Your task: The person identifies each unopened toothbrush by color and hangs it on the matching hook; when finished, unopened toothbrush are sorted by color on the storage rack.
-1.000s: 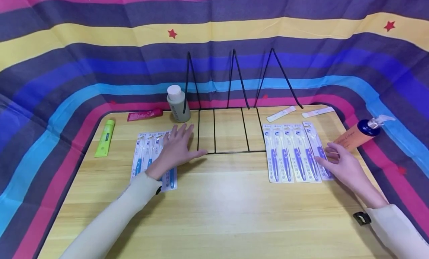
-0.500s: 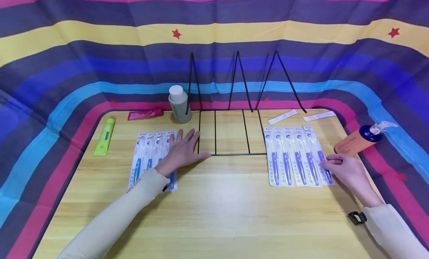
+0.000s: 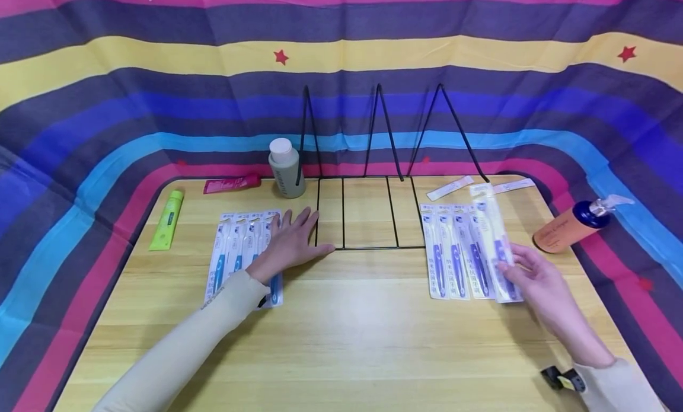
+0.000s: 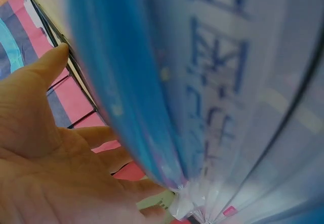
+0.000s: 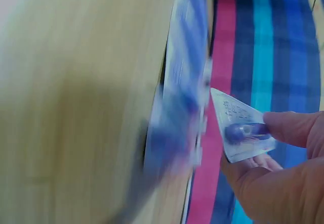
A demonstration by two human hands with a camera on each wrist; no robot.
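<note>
My right hand [image 3: 544,284] pinches a packaged purple toothbrush [image 3: 493,234] near its lower end, lifted and overlapping its neighbours in the head view. In the right wrist view, thumb and fingers grip the package [image 5: 245,131] by its edge. Several more purple toothbrush packs [image 3: 445,252] lie in a row just left of it. On the other side my left hand [image 3: 290,240] is spread, fingers extended, beside the black wire rack [image 3: 368,248]. Its forearm crosses the packaged blue toothbrushes [image 3: 229,246], partly hiding them; one blue toothbrush [image 4: 126,92] fills the left wrist view up close.
Behind the left hand stands a grey bottle [image 3: 288,172] with a white cap. A red tube [image 3: 232,184] and a green tube [image 3: 166,220] lie at the left. An orange pump bottle [image 3: 562,226] leans at the right edge. Two slim packets [image 3: 450,188] lie behind the purple packs.
My right hand has taken hold of the rightmost purple toothbrush pack, raised it and shifted it left. The left hand has moved slightly right towards the rack, then stayed still.
</note>
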